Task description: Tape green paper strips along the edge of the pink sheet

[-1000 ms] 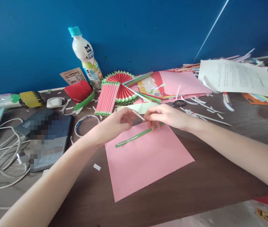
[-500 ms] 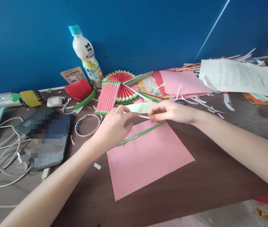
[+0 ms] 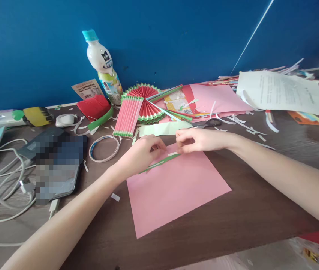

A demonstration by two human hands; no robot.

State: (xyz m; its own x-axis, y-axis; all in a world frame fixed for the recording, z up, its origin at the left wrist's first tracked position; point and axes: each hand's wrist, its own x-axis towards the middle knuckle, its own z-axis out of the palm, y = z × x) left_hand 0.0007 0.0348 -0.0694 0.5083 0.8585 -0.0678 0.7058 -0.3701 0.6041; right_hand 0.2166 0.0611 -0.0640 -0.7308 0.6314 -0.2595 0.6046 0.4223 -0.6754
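A pink paper sheet (image 3: 173,191) lies flat on the dark wooden table. Along its far edge runs a narrow green paper strip (image 3: 159,163). My left hand (image 3: 142,153) is closed, its fingertips pinching the strip near its middle. My right hand (image 3: 197,140) is also closed and pinches the strip's far end together with a small white bit of backing. The two hands are close together, almost touching. A ring of double-sided tape (image 3: 104,148) lies just left of my left hand.
A pleated pink-and-green fan (image 3: 128,115), a round red-and-green fan (image 3: 145,103) and a drink bottle (image 3: 103,65) stand by the blue wall. Scissors (image 3: 212,122), paper scraps and printed sheets (image 3: 283,92) lie at the right; a phone (image 3: 58,165) and white cables (image 3: 2,187) at the left.
Both hands have come down from just above the sheet onto the green strip. The white sliver held up between them is lowered. The strip's right end is now under my right fingers.
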